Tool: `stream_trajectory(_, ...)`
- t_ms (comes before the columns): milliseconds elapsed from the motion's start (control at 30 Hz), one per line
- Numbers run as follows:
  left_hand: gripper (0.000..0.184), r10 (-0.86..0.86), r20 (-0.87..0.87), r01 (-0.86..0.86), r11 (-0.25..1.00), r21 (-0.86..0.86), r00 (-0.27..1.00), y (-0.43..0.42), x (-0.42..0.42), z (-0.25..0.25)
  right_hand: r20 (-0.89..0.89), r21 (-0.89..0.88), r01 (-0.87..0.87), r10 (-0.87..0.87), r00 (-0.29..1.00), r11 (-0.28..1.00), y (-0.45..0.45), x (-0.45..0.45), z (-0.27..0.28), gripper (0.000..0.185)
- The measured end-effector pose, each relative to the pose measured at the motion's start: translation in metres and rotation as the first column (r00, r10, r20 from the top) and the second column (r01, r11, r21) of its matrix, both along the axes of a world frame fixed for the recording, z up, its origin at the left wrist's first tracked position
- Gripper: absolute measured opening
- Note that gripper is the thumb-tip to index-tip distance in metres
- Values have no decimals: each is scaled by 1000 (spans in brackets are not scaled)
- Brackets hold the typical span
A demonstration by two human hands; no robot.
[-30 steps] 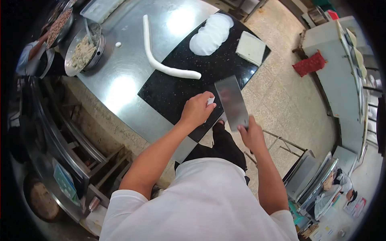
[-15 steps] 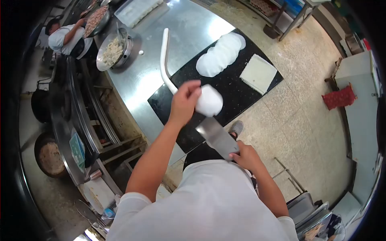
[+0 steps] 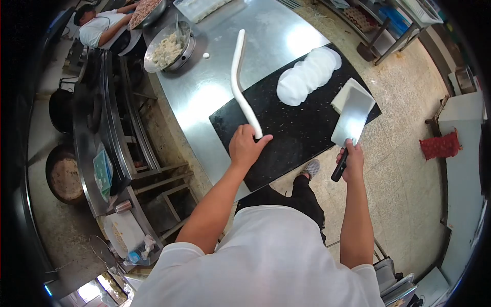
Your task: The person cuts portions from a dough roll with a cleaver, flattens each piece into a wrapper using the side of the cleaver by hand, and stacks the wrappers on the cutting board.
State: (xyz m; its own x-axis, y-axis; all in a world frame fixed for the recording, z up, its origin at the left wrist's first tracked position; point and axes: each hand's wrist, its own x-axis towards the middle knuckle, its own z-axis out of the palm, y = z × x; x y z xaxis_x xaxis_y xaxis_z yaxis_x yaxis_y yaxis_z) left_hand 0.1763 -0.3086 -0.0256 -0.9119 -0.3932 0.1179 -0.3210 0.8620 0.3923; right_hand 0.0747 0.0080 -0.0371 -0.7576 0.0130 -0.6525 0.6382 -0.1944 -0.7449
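My left hand [image 3: 246, 147] grips the near end of a long white dough roll [image 3: 238, 84], which runs from the black slab [image 3: 291, 133] up onto the steel table. In my right hand [image 3: 352, 161] is a cleaver [image 3: 354, 115], held by its black handle with the broad blade over the near part of a white square stack [image 3: 341, 98]. Overlapping thin white dough rounds [image 3: 307, 74] lie on the slab's far side, between the roll and the stack.
A bowl of pale filling [image 3: 166, 51] and a small dough piece [image 3: 206, 56] are on the steel table [image 3: 192, 102]. Behind them a co-worker [image 3: 99, 28] holds a pan of reddish food [image 3: 146, 13]. A clear tray [image 3: 202, 7] stands at the back.
The white round beside my left hand has left that spot. My left hand has come onto the roll's near end. My right hand has swung the cleaver rightward, over the square stack.
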Motion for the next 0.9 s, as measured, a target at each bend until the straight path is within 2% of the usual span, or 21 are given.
stream_trajectory(67, 46, -26, -113, 36, 996, 84, 993, -9, -7, -10, -27, 33, 11, -10, 1000, 999, -10, 7, -2, 22)
stream_trajectory(100, 38, -48, -145, 65, 991, 114, 988, -15, -6, -9, -23, 10, 13, -12, 1000, 1000, -16, 17, 9, 20)
stream_trajectory(133, 38, -41, -147, 61, 989, 137, 988, -23, -1, -11, -12, -9, 17, -17, 1000, 1000, -22, 31, 18, 19)
stream_trajectory(200, 33, -61, -278, 139, 953, 269, 959, -43, 7, -13, -65, 199, -85, 100, 993, 976, -40, 63, 30, 12)
stream_trajectory(233, 29, -128, -325, 196, 963, 186, 937, -58, 13, -12, -54, 269, -196, 218, 974, 943, -52, 80, 46, 12)
stream_trajectory(267, 29, -116, -329, 192, 959, 208, 937, -72, 18, -13, -30, 334, -308, 336, 941, 891, -66, 95, 61, 12)
stream_trajectory(333, 28, -224, -372, 298, 942, 153, 901, -96, 30, -13, -17, 534, -477, 573, 820, 698, -101, 119, 76, 15)
stream_trajectory(367, 27, -240, -381, 318, 935, 157, 893, -103, 34, -11, -56, 750, -492, 783, 619, 442, -116, 126, 81, 15)
stream_trajectory(400, 27, -233, -390, 314, 936, 159, 891, -109, 38, -12, -58, 757, -488, 787, 614, 436, -135, 131, 90, 15)
stream_trajectory(467, 25, -284, -401, 367, 919, 145, 871, -117, 42, -17, -82, 961, -234, 962, 259, 145, -173, 142, 105, 13)
stream_trajectory(500, 25, -280, -405, 365, 919, 149, 870, -119, 44, -18, -77, 963, -232, 964, 256, 138, -188, 142, 105, 13)
stream_trajectory(567, 24, -258, -292, 319, 930, 185, 921, -117, 51, -20, 140, 937, -345, 965, 222, -57, -209, 140, 99, 11)
stream_trajectory(700, 19, -305, -240, 359, 906, 226, 922, -118, 52, -9, 111, 916, -400, 946, 304, 21, -196, 152, 83, 12)
stream_trajectory(767, 21, -53, -268, 194, 824, 532, 962, -118, 49, 0, 146, 882, -470, 932, 332, 29, -175, 160, 85, 14)
stream_trajectory(800, 21, -82, -275, 222, 817, 532, 958, -120, 49, 1, 144, 886, -462, 922, 360, 42, -161, 166, 84, 14)
stream_trajectory(833, 23, -259, -129, 288, 893, 346, 957, -123, 53, 4, 141, 854, -509, 893, 428, 110, -144, 176, 82, 15)
stream_trajectory(867, 27, -383, 48, 372, 916, 149, 923, -121, 56, 7, 136, 818, -547, 864, 485, 179, -128, 185, 80, 16)
stream_trajectory(900, 32, -402, 153, 374, 909, 182, 903, -105, 59, 23, 125, 822, -538, 862, 492, 188, -112, 192, 80, 16)
